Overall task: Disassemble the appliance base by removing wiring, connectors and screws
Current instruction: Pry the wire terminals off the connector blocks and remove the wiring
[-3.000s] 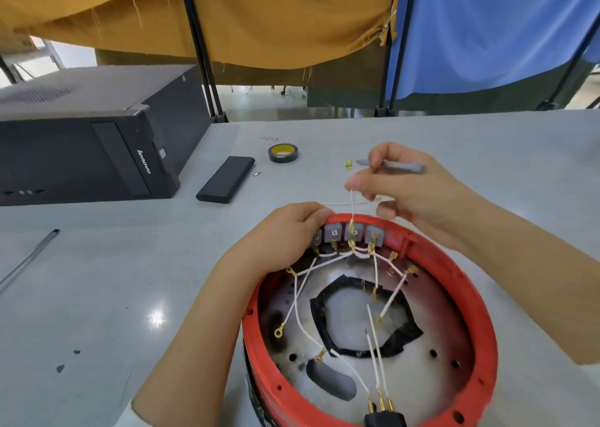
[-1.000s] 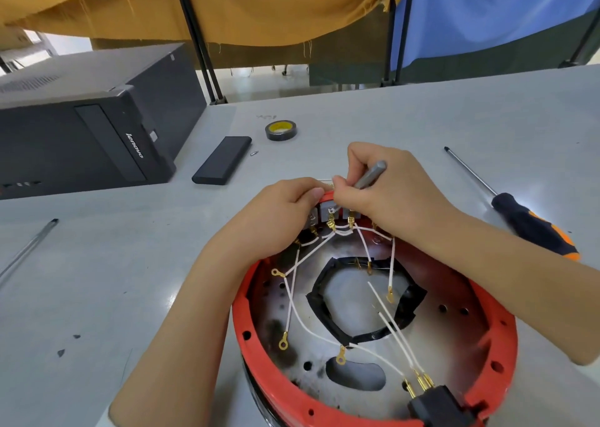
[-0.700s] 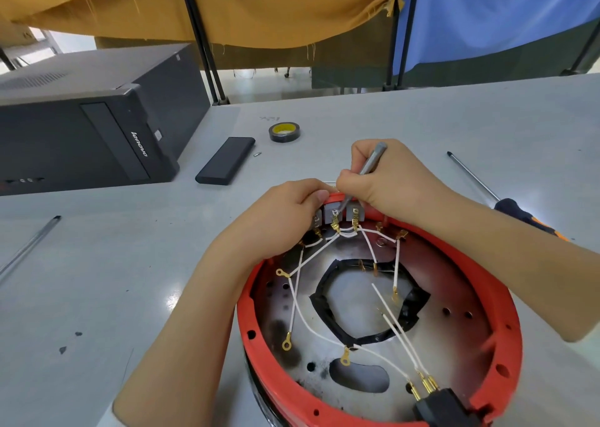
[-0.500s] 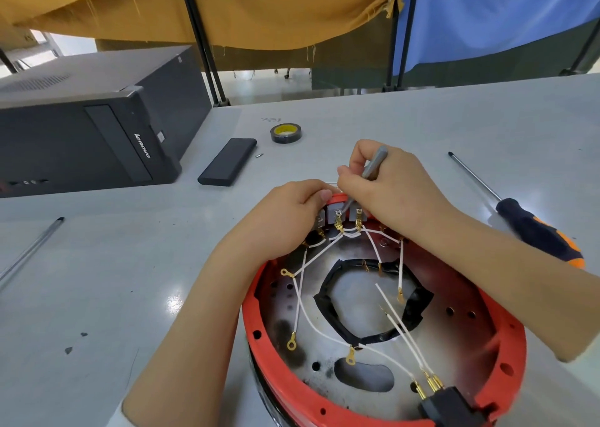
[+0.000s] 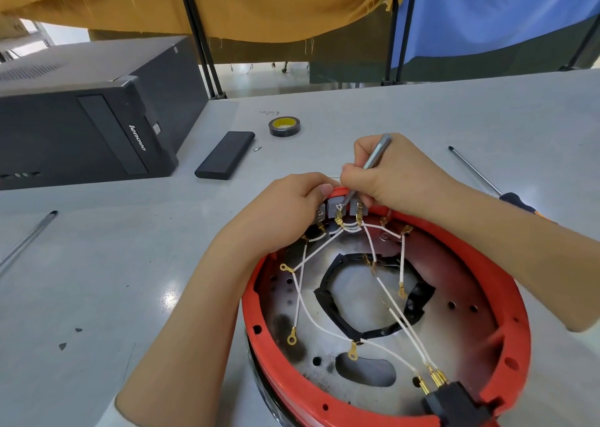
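The round red appliance base lies open side up on the grey table, with a scorched metal floor and a black-taped hole in its middle. White wires with brass terminals run from grey connector blocks at the far rim to a black plug at the near rim. My left hand grips the far rim beside the blocks. My right hand is closed around a thin grey metal tool, whose tip touches a terminal on a block.
A black computer tower stands at the left. A black flat case, a small screw and a tape roll lie behind the base. An orange-handled screwdriver lies at the right, a thin rod at the left.
Three seconds ago my right hand held a freed wire up above the rim. It has since come down, and the tool tip now rests on the connector blocks. My left hand has stayed on the rim.
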Tool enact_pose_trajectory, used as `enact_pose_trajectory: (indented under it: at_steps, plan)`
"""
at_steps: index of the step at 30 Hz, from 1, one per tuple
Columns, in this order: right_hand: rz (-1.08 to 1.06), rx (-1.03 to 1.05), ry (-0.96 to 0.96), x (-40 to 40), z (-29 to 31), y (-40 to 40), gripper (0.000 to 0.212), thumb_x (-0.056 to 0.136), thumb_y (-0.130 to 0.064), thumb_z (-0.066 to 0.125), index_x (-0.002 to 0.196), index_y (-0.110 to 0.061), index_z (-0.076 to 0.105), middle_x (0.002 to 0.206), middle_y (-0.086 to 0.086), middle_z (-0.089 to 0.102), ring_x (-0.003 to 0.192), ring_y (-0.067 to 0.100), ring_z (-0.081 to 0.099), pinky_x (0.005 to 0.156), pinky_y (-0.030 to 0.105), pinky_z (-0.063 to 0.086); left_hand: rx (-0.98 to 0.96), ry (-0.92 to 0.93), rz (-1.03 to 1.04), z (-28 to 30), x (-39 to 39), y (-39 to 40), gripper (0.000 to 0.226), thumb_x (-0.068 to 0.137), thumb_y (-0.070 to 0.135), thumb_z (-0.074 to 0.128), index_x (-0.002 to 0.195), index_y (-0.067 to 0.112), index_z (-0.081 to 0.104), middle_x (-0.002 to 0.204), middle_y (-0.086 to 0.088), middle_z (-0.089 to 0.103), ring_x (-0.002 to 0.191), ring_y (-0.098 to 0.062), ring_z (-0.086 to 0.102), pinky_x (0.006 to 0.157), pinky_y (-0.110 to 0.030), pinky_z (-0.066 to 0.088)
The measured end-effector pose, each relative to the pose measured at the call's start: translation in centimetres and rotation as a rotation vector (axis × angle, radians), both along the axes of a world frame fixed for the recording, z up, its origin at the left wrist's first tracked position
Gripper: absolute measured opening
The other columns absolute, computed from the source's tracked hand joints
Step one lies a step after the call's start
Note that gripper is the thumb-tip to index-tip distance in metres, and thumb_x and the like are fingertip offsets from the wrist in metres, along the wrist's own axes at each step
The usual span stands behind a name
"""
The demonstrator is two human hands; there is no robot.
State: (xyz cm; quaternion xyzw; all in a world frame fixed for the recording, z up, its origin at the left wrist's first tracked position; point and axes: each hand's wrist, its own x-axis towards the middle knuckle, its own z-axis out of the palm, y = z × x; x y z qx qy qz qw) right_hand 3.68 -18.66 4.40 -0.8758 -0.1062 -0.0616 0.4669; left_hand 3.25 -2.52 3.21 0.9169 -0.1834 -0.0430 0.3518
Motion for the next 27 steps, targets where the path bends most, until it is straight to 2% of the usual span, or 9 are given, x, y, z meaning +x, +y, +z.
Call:
enact_pose_trajectory:
  at_steps: [2,3,6,9,12,13,15,17,27]
  plan:
    - [-0.008,-0.037,0.025,0.5,0.1,0.1,0.028,0.077,-0.012,0.056,0.055,-0.014,0.04,0.036,-0.001,0.05,0.033,0.009,0.038,0.035,0.014,0.032,0.002,-0.004,0.003,0.0,0.0,0.0,0.027,0.101,0.031,0.037,0.111,0.032,0.062,0.082,0.018,0.064,0.072,0.005,0.054,0.057,-0.005,0.036]
    - [-0.008,-0.046,0.03,0.7,0.1,0.1,0.027,0.077,-0.012,0.055,0.054,-0.014,0.04,0.035,-0.001,0.049,0.033,0.008,0.037,0.036,0.014,0.032,0.002,-0.006,0.003,0.0,0.0,0.0,0.027,0.101,0.031,0.038,0.111,0.032,0.062,0.087,0.014,0.063,0.075,0.003,0.053,0.058,-0.004,0.036]
    - [-0.005,-0.041,0.001,0.6,-0.2,0.2,0.027,0.078,-0.012,0.054,0.055,-0.014,0.039,0.033,-0.003,0.049,0.032,0.005,0.039,0.037,0.01,0.032,0.006,-0.01,0.005,0.0,-0.1,-0.1,0.027,0.101,0.03,0.038,0.112,0.031,0.062,0.079,0.016,0.058,0.07,0.003,0.051,0.056,-0.003,0.035]
    - [-0.013,-0.036,-0.061,0.1,-0.4,-0.1,0.027,0.079,-0.016,0.056,0.057,-0.014,0.041,0.035,-0.004,0.051,0.033,0.005,0.042,0.039,0.01,0.032,-0.005,-0.003,0.012,0.1,-0.1,-0.1,0.028,0.101,0.03,0.037,0.113,0.031,0.063,0.09,0.011,0.063,0.075,0.004,0.052,0.059,-0.006,0.035]
    - [-0.006,-0.073,-0.061,-0.4,-0.1,-0.2,0.028,0.081,-0.018,0.056,0.057,-0.014,0.043,0.036,-0.005,0.052,0.035,0.004,0.044,0.041,0.011,0.035,-0.024,0.004,0.018,0.1,-0.2,-0.1,0.028,0.101,0.03,0.038,0.112,0.031,0.063,0.073,0.02,0.062,0.063,0.01,0.053,0.053,-0.006,0.035]
    - [-0.003,-0.07,-0.058,-0.6,0.1,-0.3,0.028,0.082,-0.019,0.056,0.058,-0.014,0.043,0.037,-0.004,0.053,0.036,0.004,0.045,0.042,0.011,0.035,-0.024,0.007,0.016,0.2,-0.3,-0.1,0.028,0.101,0.03,0.038,0.111,0.031,0.064,0.074,0.021,0.063,0.065,0.01,0.054,0.054,-0.005,0.036]
    - [-0.017,-0.049,-0.07,-1.1,0.5,-0.8,0.028,0.083,-0.02,0.057,0.058,-0.014,0.045,0.038,-0.002,0.054,0.037,0.005,0.047,0.042,0.011,0.037,-0.021,0.015,0.011,0.2,-0.3,-0.2,0.029,0.101,0.03,0.038,0.115,0.03,0.063,0.099,0.016,0.067,0.086,0.002,0.057,0.068,-0.008,0.038]
    - [-0.057,-0.045,-0.113,-1.6,0.9,-1.7,0.028,0.083,-0.02,0.057,0.058,-0.014,0.046,0.038,-0.002,0.055,0.035,0.004,0.047,0.041,0.008,0.035,-0.03,0.027,0.015,0.1,-0.3,-0.2,0.029,0.101,0.03,0.038,0.117,0.028,0.063,0.112,0.008,0.066,0.102,-0.009,0.057,0.08,-0.021,0.04]
    - [-0.132,-0.099,-0.169,-2.8,-0.6,-3.1,0.031,0.087,-0.031,0.062,0.065,-0.014,0.048,0.051,0.002,0.061,0.042,0.004,0.049,0.045,0.012,0.036,-0.015,0.031,0.013,0.1,-0.3,-0.2,0.03,0.101,0.03,0.037,0.119,0.03,0.062,0.114,0.01,0.065,0.106,-0.008,0.056,0.08,-0.018,0.039]
